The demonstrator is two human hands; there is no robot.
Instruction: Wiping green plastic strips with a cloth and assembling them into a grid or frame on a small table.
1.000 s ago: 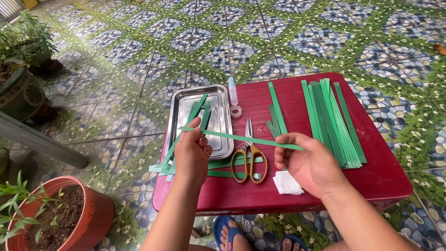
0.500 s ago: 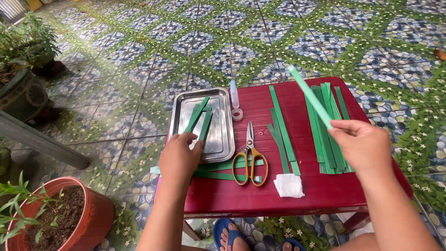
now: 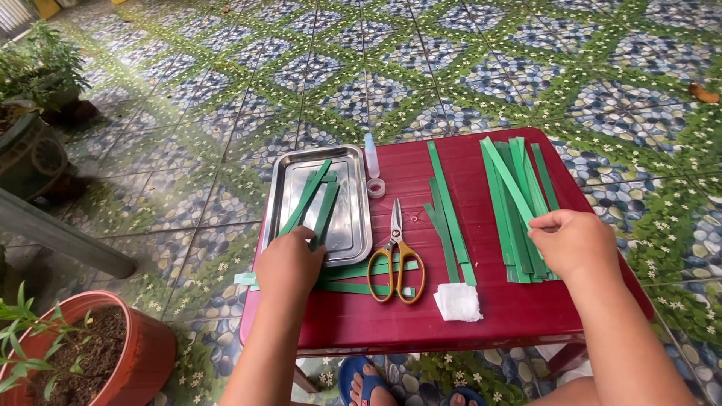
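Landmark: scissors (image 3: 396, 259), orange-handled, lying shut at the middle of the red table (image 3: 481, 316).

Left of the scissors: steel tray (image 3: 350, 225) holding a few green strips (image 3: 320, 199). Left hand (image 3: 289, 263) rests at the tray's near edge, fingers curled onto the strips' near ends; a firm pinch cannot be confirmed. More strips lie flat under the scissors' handles.

Right of the scissors: two long strips, then a larger pile of strips (image 3: 519, 218). Right hand (image 3: 573, 239) is closed on one strip (image 3: 505, 174) laid over that pile.

Beyond the scissors: small glue bottle (image 3: 371, 156), tape roll (image 3: 376, 188). Near side: white tissue (image 3: 458, 301).

Progress, judged: cutting looks done; only a few strips sorted into the tray, most remain outside.
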